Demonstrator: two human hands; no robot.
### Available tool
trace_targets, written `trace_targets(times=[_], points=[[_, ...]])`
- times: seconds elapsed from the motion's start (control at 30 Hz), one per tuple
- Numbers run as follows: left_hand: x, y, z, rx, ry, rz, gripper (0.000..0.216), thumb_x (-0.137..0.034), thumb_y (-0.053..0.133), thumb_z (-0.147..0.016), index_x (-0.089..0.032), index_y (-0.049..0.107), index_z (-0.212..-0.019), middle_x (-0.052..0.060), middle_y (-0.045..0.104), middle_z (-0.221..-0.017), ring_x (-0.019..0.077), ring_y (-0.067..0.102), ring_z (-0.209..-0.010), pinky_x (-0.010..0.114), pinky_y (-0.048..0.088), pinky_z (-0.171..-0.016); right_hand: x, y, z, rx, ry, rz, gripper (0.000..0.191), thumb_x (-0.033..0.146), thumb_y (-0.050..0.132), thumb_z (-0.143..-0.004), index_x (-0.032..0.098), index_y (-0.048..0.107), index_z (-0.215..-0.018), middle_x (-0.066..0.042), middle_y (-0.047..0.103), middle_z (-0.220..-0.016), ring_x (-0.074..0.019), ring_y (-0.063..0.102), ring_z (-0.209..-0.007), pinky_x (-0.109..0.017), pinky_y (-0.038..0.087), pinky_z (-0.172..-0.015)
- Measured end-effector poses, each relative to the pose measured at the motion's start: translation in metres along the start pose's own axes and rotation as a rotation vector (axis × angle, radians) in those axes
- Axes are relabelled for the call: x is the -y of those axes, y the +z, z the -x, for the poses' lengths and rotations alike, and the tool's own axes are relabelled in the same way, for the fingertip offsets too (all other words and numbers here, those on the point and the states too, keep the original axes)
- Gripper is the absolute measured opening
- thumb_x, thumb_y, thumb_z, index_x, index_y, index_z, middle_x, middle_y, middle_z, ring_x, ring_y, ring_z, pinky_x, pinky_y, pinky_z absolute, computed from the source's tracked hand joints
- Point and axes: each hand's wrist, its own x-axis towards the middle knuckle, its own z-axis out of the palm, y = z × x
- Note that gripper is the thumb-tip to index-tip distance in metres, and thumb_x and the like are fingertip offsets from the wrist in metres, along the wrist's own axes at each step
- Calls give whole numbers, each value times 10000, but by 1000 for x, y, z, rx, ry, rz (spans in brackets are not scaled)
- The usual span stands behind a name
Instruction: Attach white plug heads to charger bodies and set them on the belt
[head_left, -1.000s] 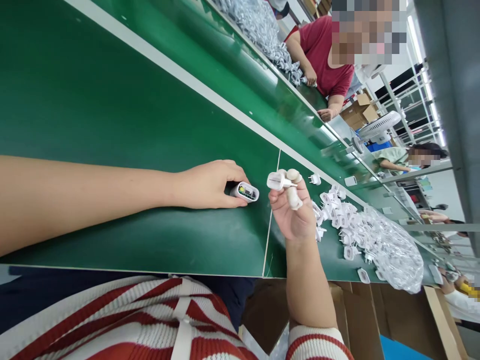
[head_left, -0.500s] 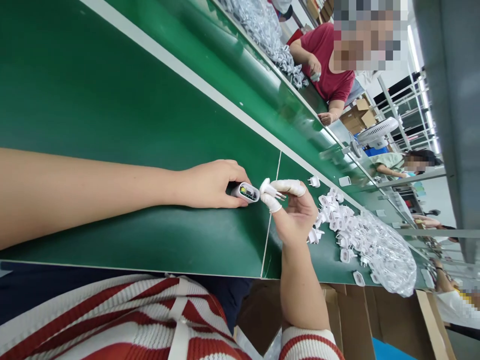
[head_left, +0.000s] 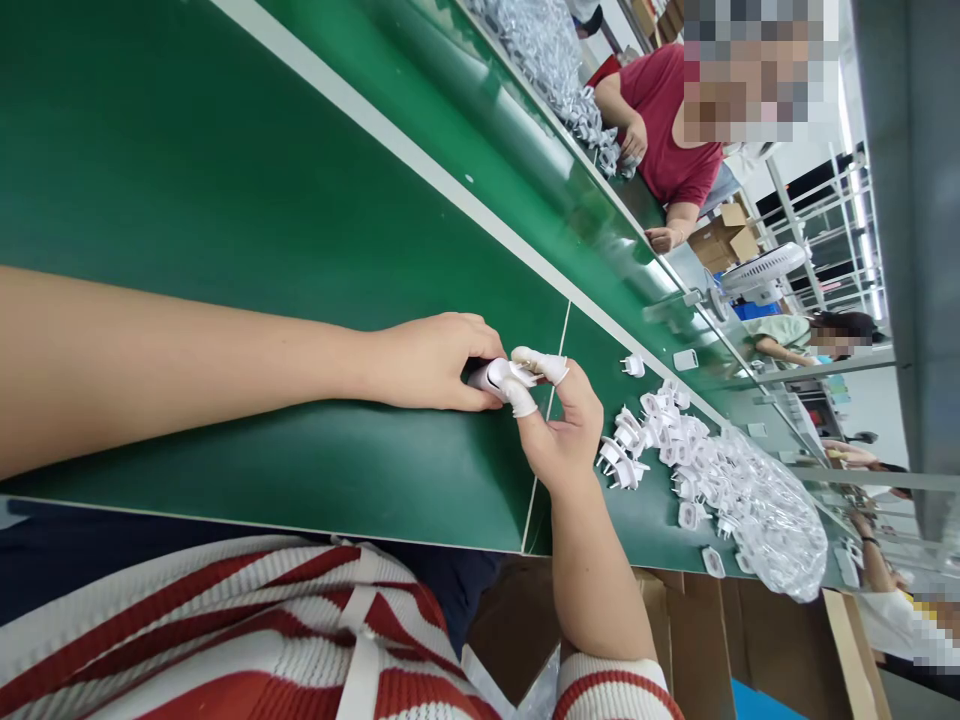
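My left hand [head_left: 431,362] is closed around a white charger housing [head_left: 481,379], and its fingers partly cover the body. Against the housing's open end sits a white plug cap [head_left: 526,375] with metal pins, slightly tilted, with a dark gap at the seam. My right hand [head_left: 561,418], wearing white finger cots on thumb and forefinger, pinches this cap. The circuit board inside the housing is hidden now. Just right of my right hand lie several loose plug caps [head_left: 624,450] with their pins showing.
More white caps spill from a clear plastic bag [head_left: 791,530] on the green table [head_left: 262,200]. A glass-like rail [head_left: 592,180] runs along the far side. Across it a person in a red shirt [head_left: 667,110] handles parts. Cardboard boxes [head_left: 697,630] stand below the table edge.
My right hand has moved left and brought the plug cap onto the housing's open end, covering the circuit board. My left hand keeps its hold. The view has shifted slightly.
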Motion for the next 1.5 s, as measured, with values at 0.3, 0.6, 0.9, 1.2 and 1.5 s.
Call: trace_targets(times=[0.3, 0.6, 0.9, 1.2, 1.5], points=[[2, 0, -1, 6, 2, -8, 243, -446, 698, -818, -211, 721, -874, 19, 743, -905, 228, 625, -954, 335, 449, -882, -2, -3, -2, 18, -69, 11, 212, 240, 673, -993, 261, 745, -1191, -54, 805, -1068, -205, 753, -960, -402, 627, -871], [3, 0, -1, -8, 24, 0, 235, -446, 712, -822, -211, 703, -827, 27, 741, -881, 231, 625, -925, 339, 457, -848, 6, 0, 0, -23, 16, 37, 192, 246, 697, -973, 289, 767, -1147, -37, 808, -1055, -215, 739, -935, -422, 614, -877], [7, 3, -4, -18, 11, -19, 265, -481, 713, -804, -217, 700, -797, 21, 724, -844, 235, 631, -909, 334, 444, -810, 5, 6, 1, -83, -100, 170, 200, 208, 698, -968, 289, 745, -1145, -24, 789, -952, -229, 671, -935, -429, 553, -895], [3, 1, -1, -14, -11, -37, 292, -508, 701, -799, -216, 684, -797, 20, 704, -844, 239, 629, -916, 329, 435, -818, 3, 4, 1, -21, -4, 201, 188, 284, 670, -970, 287, 766, -1131, -41, 771, -944, -247, 661, -953, -455, 544, -930], [1, 1, -2, -31, -102, 139, 467, -504, 748, -798, -218, 705, -1165, 28, 780, -1068, 252, 709, -1027, 384, 529, -950, -21, 14, 4, -32, 141, -83, 484, 431, 733, -946, 276, 661, -1399, -81, 761, -1172, -249, 685, -1128, -490, 539, -1101]])
